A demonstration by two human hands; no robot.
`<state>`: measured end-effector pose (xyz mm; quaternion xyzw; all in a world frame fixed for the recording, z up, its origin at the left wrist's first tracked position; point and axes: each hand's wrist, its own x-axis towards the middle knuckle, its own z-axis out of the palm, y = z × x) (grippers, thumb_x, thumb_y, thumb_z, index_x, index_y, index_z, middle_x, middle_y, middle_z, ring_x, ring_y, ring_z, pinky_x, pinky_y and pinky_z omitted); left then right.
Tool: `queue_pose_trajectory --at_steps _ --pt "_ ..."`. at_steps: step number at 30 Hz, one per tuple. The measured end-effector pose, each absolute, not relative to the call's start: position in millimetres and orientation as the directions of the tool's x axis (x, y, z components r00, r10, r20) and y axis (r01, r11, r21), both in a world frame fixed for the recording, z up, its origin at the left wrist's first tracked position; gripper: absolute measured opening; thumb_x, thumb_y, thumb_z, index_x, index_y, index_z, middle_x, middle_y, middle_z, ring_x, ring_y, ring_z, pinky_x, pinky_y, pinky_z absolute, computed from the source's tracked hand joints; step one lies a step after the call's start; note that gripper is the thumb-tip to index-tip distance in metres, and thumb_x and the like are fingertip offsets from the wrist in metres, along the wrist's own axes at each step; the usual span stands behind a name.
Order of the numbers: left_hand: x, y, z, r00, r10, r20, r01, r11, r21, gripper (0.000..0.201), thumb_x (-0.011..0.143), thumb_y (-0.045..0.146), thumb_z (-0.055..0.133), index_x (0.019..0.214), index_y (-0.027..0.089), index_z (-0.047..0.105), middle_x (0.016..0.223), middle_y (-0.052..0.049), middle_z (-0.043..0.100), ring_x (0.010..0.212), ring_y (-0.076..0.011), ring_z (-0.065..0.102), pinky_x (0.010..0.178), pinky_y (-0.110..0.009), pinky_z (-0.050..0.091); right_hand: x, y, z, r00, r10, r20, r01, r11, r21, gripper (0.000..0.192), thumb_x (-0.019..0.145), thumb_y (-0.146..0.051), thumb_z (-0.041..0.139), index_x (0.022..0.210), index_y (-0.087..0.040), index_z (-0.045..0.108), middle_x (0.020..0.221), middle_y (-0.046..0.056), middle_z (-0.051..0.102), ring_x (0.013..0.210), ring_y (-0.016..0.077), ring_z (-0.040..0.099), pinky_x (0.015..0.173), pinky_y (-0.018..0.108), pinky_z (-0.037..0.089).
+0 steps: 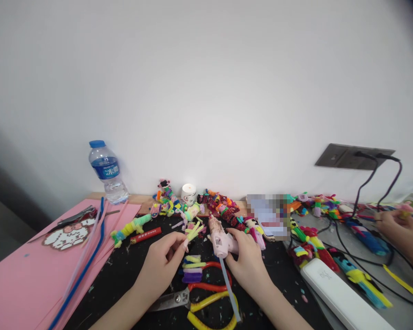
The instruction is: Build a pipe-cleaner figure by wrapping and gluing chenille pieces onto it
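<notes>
My left hand (163, 263) pinches a small bundle of yellow-green pipe cleaner pieces (194, 232) between thumb and fingers. My right hand (248, 263) grips a pink glue gun (220, 240) with a clear glue stick (229, 288) poking out of its back toward me. The gun's nozzle points away, close to the bundle. Both hands hover over a black mat (124, 275). Below them lie more cut pipe cleaner bits (192, 270) and scissors with red and yellow handles (206, 298).
Pink foam sheets (20, 279) with long pipe cleaners (86, 261) lie at left, a water bottle (107, 172) behind. Pipe cleaner figures (223, 208) and a small white jar (188, 192) line the wall. A white power strip (340, 298), cables and another person's hand (399, 229) are at right.
</notes>
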<state>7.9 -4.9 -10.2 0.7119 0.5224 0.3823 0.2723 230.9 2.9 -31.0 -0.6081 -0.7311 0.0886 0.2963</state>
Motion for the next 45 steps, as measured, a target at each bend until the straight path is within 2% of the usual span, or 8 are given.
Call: queue_pose_trajectory --at_steps 5,11,15,17,21,24,33,45 --pt "8 -6 -11 0.198 0.947 0.252 0.521 -0.319 0.792 0.018 0.085 0.025 0.041 0.078 0.017 0.055 0.063 0.002 0.050 0.053 -0.0125 0.045 0.049 -0.019 0.035 231 3 -33 -0.101 0.941 0.322 0.861 0.245 -0.445 0.052 0.062 -0.010 0.048 0.113 -0.016 0.052 0.099 0.009 0.058 0.095 0.0274 0.048 0.080 0.040 0.038" --pt "9 -8 -9 0.265 0.935 0.237 0.475 -0.340 0.812 0.017 0.084 0.023 0.042 0.075 0.016 0.054 0.061 0.003 0.045 0.053 -0.0115 0.040 0.050 -0.019 0.032 229 1 -28 -0.116 0.923 0.367 0.820 0.297 -0.489 0.047 0.063 -0.007 0.046 0.108 -0.018 0.052 0.102 0.008 0.056 0.096 0.0266 0.047 0.084 0.041 0.038" --pt "11 -10 -6 0.323 0.926 0.195 0.409 -0.322 0.854 0.020 0.085 0.025 0.042 0.072 0.016 0.053 0.058 0.004 0.041 0.052 -0.0107 0.037 0.049 -0.019 0.030 226 -6 -16 -0.138 0.870 0.474 0.707 0.422 -0.568 0.054 0.071 -0.009 0.046 0.123 -0.018 0.038 0.117 0.010 0.047 0.109 0.0257 0.043 0.092 0.041 0.037" --pt "12 -11 -5 0.356 0.920 0.164 0.380 -0.303 0.874 0.021 0.086 0.025 0.042 0.071 0.016 0.053 0.057 0.004 0.041 0.052 -0.0104 0.038 0.049 -0.019 0.030 224 -12 -10 -0.188 0.827 0.530 0.646 0.511 -0.567 0.053 0.074 -0.011 0.047 0.125 -0.020 0.035 0.122 0.011 0.042 0.115 0.0265 0.039 0.095 0.042 0.035" --pt "14 -14 -4 0.412 0.903 0.119 0.362 -0.282 0.889 0.020 0.086 0.027 0.042 0.073 0.015 0.053 0.054 0.005 0.043 0.050 -0.0099 0.040 0.049 -0.019 0.030 220 -19 -4 -0.360 0.763 0.537 0.602 0.630 -0.491 0.051 0.075 -0.014 0.055 0.122 -0.025 0.042 0.120 0.010 0.042 0.111 0.0269 0.041 0.091 0.041 0.039" --pt "15 -15 -4 0.449 0.887 0.103 0.358 -0.285 0.889 0.021 0.087 0.027 0.042 0.074 0.016 0.053 0.053 0.006 0.044 0.048 -0.0094 0.041 0.048 -0.019 0.031 218 -20 -5 -0.416 0.718 0.558 0.595 0.679 -0.430 0.042 0.078 -0.014 0.056 0.117 -0.027 0.049 0.115 0.009 0.046 0.106 0.0256 0.045 0.087 0.040 0.042" --pt "16 -15 -3 0.503 0.858 0.102 0.412 -0.342 0.845 0.021 0.087 0.027 0.042 0.075 0.015 0.054 0.053 0.005 0.046 0.050 -0.0096 0.042 0.050 -0.018 0.031 216 -16 -11 -0.401 0.642 0.654 0.557 0.737 -0.383 0.022 0.083 -0.015 0.054 0.102 -0.023 0.061 0.101 0.008 0.055 0.093 0.0197 0.053 0.077 0.032 0.048" --pt "17 -16 -3 0.516 0.853 0.076 0.409 -0.323 0.853 0.023 0.088 0.028 0.041 0.073 0.015 0.051 0.053 0.006 0.045 0.050 -0.0093 0.042 0.053 -0.018 0.032 216 -19 -5 -0.433 0.645 0.630 0.548 0.743 -0.384 0.016 0.083 -0.014 0.054 0.094 -0.019 0.064 0.095 0.008 0.057 0.088 0.0180 0.053 0.074 0.029 0.046"
